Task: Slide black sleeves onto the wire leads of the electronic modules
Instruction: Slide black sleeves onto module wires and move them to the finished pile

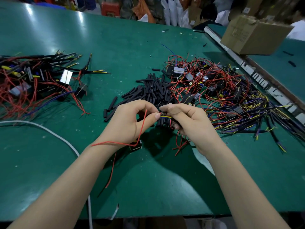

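Over the green table (148, 187), the left hand (127, 123) pinches the thin yellow and black wire leads (165, 116) between thumb and forefinger, while the right hand (189, 121) grips a short black sleeve (173, 120) just beside them, fingers curled round it. A small black electronic module (135, 146) hangs under the left wrist, its red wire (142, 128) looping across the hand; loose black tube sleeves (153, 91) lie heaped beyond the hands, between a tangled pile of unsleeved modules (214, 90) on the right and a pile of sleeved modules (33, 80) on the left.

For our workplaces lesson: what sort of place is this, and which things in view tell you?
Probably an electronics assembly workshop. A green workbench holds piles of wired modules and loose black sleeves, and a cardboard box sits at the far right.
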